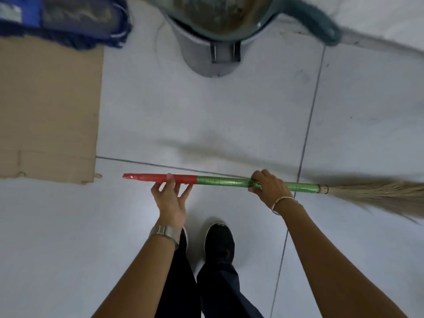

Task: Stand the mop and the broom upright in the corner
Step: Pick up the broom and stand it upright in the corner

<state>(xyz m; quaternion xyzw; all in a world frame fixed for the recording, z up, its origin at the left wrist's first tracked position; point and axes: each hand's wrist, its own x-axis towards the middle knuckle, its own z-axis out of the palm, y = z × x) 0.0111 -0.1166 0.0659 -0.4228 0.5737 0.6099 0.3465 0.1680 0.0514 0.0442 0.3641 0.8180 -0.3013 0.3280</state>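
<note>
Pale grey floor [229, 125] tiles with dark grout lines fill the view. Flat cardboard [48, 115] lies at the left, with a blue mop [68, 24] head beside its far edge at the top left. A grey bin [213, 49] stands at top centre, and a teal brush [321, 21] curves past its right side.

Both hands hold the broom [229, 180] level above the floor, its long axis running left to right. The red handle end points left; the straw bristles fan out to the right edge.

Left hand [172, 200] sits palm-up under the red part, fingers loosely curled, thumb on top. Right hand [270, 189] is clenched around the green part. Dark shoes [218, 242] stand below, between the arms.
</note>
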